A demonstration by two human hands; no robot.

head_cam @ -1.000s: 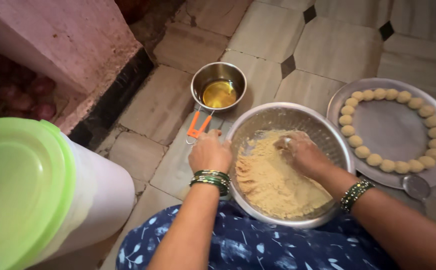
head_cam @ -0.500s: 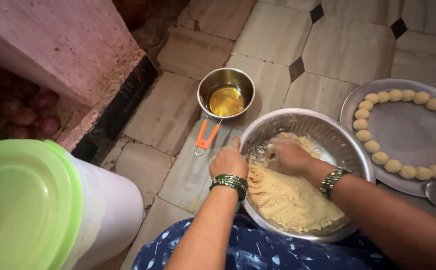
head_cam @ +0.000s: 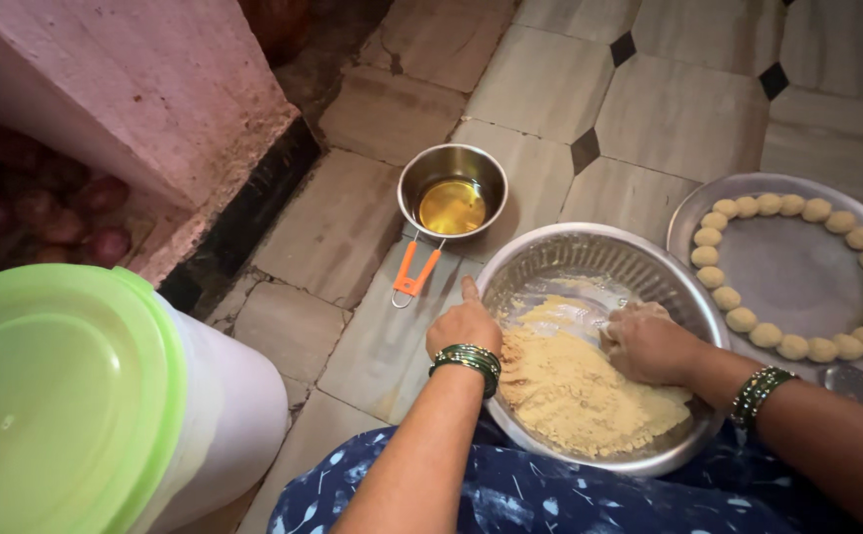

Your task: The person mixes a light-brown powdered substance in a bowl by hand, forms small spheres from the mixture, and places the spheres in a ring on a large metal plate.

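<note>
One steel bowl (head_cam: 604, 259) of crumbly dough (head_cam: 575, 391) on the tiled floor (head_cam: 352, 222). Left hand (head_cam: 464, 326) grips its near-left rim; right hand (head_cam: 647, 343), fingers curled, presses dough. Nineteen dough balls (head_cam: 741, 319) ring one plate (head_cam: 797, 267) rightward; one oil pan (head_cam: 451, 193) behind.

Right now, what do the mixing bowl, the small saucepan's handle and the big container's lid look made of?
Mixing bowl: looks like stainless steel, shiny grey with bright reflections on the wall. Saucepan handle: orange, matte, probably a plastic or rubber sleeve over a wire loop; the pan itself looks steel. Container lid: translucent light green, smooth, most likely plastic.
</note>
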